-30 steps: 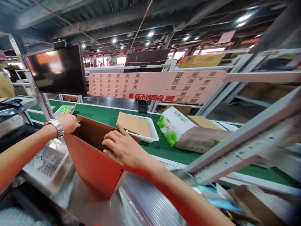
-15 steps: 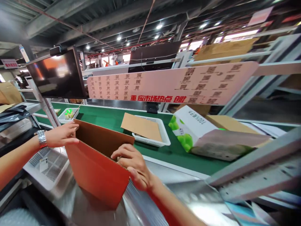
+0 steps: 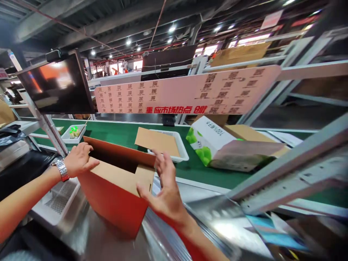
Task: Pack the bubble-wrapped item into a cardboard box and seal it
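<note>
A red-orange cardboard box (image 3: 111,197) stands on the metal worktop in front of me. Its near flap (image 3: 116,174) and right end flap lie folded across the top, plain brown inside, while the far side stands up and a dark gap shows into the box. My left hand (image 3: 78,161), with a metal watch at the wrist, grips the left end, its thumb lying by the near flap. At the right end my right hand (image 3: 167,185) is open, fingers spread, with the thumb at the folded flaps and the fingertips by the far corner.
Behind the box runs a green conveyor belt (image 3: 119,132). On it are a white basket (image 3: 183,146) with a cardboard sheet, a small basket (image 3: 65,137) of green-capped bottles, and a printed carton (image 3: 217,145). A metal post (image 3: 293,163) slants at right; a monitor (image 3: 58,85) hangs left.
The near flap and right end flap have folded over the box top. My right hand has opened from its grip on the right edge. My view has shifted slightly right.
</note>
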`<action>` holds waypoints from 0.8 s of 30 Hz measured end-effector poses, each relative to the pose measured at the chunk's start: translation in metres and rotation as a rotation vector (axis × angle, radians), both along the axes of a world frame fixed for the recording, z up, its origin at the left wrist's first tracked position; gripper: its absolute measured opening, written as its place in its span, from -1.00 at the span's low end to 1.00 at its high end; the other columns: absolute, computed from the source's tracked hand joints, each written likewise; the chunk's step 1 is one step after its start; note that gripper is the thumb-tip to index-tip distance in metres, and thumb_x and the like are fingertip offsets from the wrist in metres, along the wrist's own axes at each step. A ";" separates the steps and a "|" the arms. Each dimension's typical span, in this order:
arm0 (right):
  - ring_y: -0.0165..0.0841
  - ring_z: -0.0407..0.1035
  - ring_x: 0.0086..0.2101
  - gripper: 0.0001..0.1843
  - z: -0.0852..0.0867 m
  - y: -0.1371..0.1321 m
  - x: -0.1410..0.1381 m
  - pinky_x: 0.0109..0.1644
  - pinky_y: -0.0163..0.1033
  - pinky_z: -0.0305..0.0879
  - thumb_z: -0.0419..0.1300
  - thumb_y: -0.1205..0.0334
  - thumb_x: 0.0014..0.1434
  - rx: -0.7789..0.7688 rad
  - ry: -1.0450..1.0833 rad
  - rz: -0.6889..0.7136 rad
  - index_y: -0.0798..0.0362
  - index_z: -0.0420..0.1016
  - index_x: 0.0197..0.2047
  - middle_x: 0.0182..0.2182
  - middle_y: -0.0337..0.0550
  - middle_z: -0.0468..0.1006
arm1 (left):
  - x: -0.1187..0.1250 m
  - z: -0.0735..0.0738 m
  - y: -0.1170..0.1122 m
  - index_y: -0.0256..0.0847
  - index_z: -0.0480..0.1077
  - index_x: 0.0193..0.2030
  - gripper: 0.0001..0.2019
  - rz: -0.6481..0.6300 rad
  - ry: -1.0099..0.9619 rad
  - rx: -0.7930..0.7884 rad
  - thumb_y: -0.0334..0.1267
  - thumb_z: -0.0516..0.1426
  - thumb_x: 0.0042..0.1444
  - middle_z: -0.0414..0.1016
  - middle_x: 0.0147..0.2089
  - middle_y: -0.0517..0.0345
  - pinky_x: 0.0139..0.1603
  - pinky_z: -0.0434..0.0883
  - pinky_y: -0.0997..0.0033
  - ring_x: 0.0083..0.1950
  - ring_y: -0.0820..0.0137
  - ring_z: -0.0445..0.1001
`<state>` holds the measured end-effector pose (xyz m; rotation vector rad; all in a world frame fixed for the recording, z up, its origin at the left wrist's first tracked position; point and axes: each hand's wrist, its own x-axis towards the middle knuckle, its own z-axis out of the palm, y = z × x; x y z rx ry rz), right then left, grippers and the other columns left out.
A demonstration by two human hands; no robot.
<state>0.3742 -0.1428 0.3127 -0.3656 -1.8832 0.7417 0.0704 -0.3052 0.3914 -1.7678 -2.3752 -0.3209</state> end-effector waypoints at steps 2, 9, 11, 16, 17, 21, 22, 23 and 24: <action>0.08 0.26 0.49 0.14 0.011 0.002 0.004 0.57 0.26 0.27 0.42 0.02 0.28 -0.031 -0.100 0.042 -0.04 -0.15 0.69 0.51 0.21 0.31 | 0.002 -0.010 -0.001 -0.24 0.40 0.19 -0.39 0.007 0.000 0.118 0.29 0.15 0.32 0.42 0.28 -0.29 0.42 0.41 -0.34 0.42 -0.18 0.39; -0.09 0.60 0.13 -0.44 0.015 -0.003 0.013 0.23 0.01 0.60 0.42 0.04 0.29 -0.056 -0.089 0.057 -0.14 0.44 0.30 0.20 0.01 0.61 | -0.008 -0.031 -0.003 -0.29 -0.16 0.67 0.28 0.009 -0.110 0.414 0.38 0.36 0.08 -0.19 0.71 -0.54 0.63 0.22 -0.40 0.73 -0.32 -0.03; -0.08 0.59 0.19 -0.56 0.012 -0.007 0.013 0.24 0.03 0.59 0.41 0.07 0.32 -0.044 -0.045 0.096 -0.15 0.48 0.21 0.21 0.01 0.63 | -0.012 -0.027 -0.004 -0.30 -0.22 0.70 0.41 0.014 -0.175 0.387 0.42 0.41 -0.02 -0.21 0.73 -0.56 0.63 0.25 -0.36 0.75 -0.34 -0.06; -0.08 0.58 0.20 -0.93 0.013 -0.015 0.018 0.41 0.23 0.44 0.27 0.21 0.45 0.123 -0.074 0.174 -0.13 0.56 -0.14 0.05 -0.08 0.77 | -0.021 -0.013 -0.008 -0.10 0.15 0.66 0.22 -0.080 -0.299 0.277 0.43 0.41 -0.03 -0.06 0.76 -0.33 0.58 0.34 -0.32 0.69 -0.27 0.15; -0.08 0.58 0.19 -0.92 0.013 -0.016 0.020 0.38 0.22 0.46 0.27 0.21 0.46 0.134 -0.080 0.165 -0.13 0.57 -0.15 0.03 -0.07 0.77 | -0.024 -0.011 -0.008 -0.08 0.32 0.58 0.09 -0.120 -0.342 0.244 0.43 0.39 -0.01 0.06 0.73 -0.28 0.59 0.32 -0.30 0.66 -0.25 0.22; -0.06 0.57 0.16 -0.83 0.013 -0.015 0.022 0.28 0.16 0.52 0.28 0.15 0.46 0.076 -0.051 0.121 -0.12 0.60 -0.23 -0.02 -0.06 0.79 | -0.041 -0.009 -0.002 -0.14 0.70 0.14 -0.26 -0.144 -0.704 0.242 0.44 0.30 0.08 0.51 0.48 -0.22 0.55 0.38 -0.09 0.55 -0.16 0.40; -0.05 0.56 0.16 -0.80 0.013 -0.015 0.021 0.27 0.16 0.52 0.28 0.12 0.46 0.050 -0.047 0.113 -0.11 0.60 -0.26 -0.04 -0.05 0.78 | -0.045 -0.010 0.001 -0.15 0.70 0.11 -0.27 -0.115 -0.848 0.259 0.43 0.30 0.07 0.58 0.41 -0.21 0.43 0.48 -0.03 0.47 -0.13 0.48; -0.04 0.54 0.17 -0.77 0.012 -0.016 0.018 0.28 0.16 0.50 0.28 0.09 0.46 0.021 -0.045 0.105 -0.11 0.61 -0.28 -0.06 -0.04 0.78 | -0.048 -0.012 0.005 -0.15 0.68 0.10 -0.29 -0.088 -1.000 0.270 0.40 0.33 0.05 0.64 0.32 -0.19 0.28 0.56 0.05 0.36 -0.08 0.58; -0.02 0.53 0.18 -0.76 0.011 -0.017 0.014 0.30 0.17 0.48 0.29 0.06 0.45 -0.012 -0.038 0.091 -0.11 0.62 -0.28 -0.08 -0.03 0.77 | -0.050 -0.013 0.009 -0.16 0.66 0.10 -0.30 -0.074 -1.146 0.276 0.35 0.37 0.01 0.68 0.23 -0.14 0.11 0.60 0.14 0.21 0.00 0.65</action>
